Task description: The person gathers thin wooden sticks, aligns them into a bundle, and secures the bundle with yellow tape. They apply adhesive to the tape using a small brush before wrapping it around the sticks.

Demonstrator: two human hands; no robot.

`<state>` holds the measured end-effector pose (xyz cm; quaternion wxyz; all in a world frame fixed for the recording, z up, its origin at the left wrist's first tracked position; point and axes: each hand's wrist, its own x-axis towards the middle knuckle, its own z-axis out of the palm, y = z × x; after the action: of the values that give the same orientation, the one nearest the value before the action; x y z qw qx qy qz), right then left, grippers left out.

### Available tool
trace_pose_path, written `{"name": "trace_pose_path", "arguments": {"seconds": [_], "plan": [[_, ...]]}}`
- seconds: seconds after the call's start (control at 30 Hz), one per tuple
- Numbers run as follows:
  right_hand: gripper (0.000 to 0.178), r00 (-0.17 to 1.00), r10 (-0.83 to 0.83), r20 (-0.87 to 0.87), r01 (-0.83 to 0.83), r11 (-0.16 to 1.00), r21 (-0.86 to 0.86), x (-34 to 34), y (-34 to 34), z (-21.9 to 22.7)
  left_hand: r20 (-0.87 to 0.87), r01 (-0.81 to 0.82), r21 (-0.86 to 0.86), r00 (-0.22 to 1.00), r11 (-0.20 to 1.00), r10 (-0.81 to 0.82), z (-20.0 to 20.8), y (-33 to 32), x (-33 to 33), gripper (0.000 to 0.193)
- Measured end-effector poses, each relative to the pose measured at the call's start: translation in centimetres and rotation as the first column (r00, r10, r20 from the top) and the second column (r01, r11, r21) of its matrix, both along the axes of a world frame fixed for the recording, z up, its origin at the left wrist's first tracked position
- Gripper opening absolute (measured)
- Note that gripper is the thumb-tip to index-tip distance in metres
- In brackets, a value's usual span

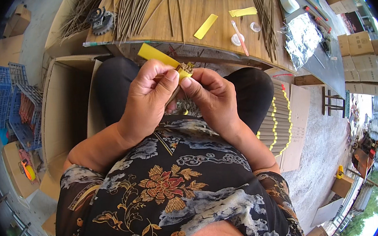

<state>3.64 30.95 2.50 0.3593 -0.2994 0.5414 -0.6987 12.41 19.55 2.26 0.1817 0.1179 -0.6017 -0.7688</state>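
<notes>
In front of my chest, a small bundle of thin brown sticks (186, 67), which look like incense sticks, is held with its ends up. A yellow paper strip (158, 54) runs round the bundle near its top, its loose tail reaching out to the upper left. My left hand (150, 92) is closed, thumb and fingers pinching the strip against the bundle. From the other side my right hand (214, 96) grips the bundle, its thumb pressed on the yellow band. The lower part of the bundle is mostly hidden behind my hands.
Loose brown sticks (135, 11), cut yellow strips (205, 26), a white lid (237, 39) and a gear-like metal part (101, 21) lie on the wooden table (214, 6). Yellow-banded bundles (273, 121) lie right of my knee. An open cardboard box (67, 107) stands left.
</notes>
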Motion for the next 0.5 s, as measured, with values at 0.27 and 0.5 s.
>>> {"name": "trace_pose_path", "arguments": {"seconds": [0.27,0.5], "plan": [[0.017,0.984,0.115,0.132,-0.085,0.973,-0.217,-0.5,0.1,-1.0,-0.034,0.144,0.322,0.990,0.936,-0.140,0.5,-0.3,0.1,0.011],[0.015,0.986,0.129,0.103,-0.106,0.974,-0.202,-1.0,0.2,-1.6,0.006,0.208,0.431,0.972,0.878,-0.234,0.8,-0.6,0.2,0.021]]}}
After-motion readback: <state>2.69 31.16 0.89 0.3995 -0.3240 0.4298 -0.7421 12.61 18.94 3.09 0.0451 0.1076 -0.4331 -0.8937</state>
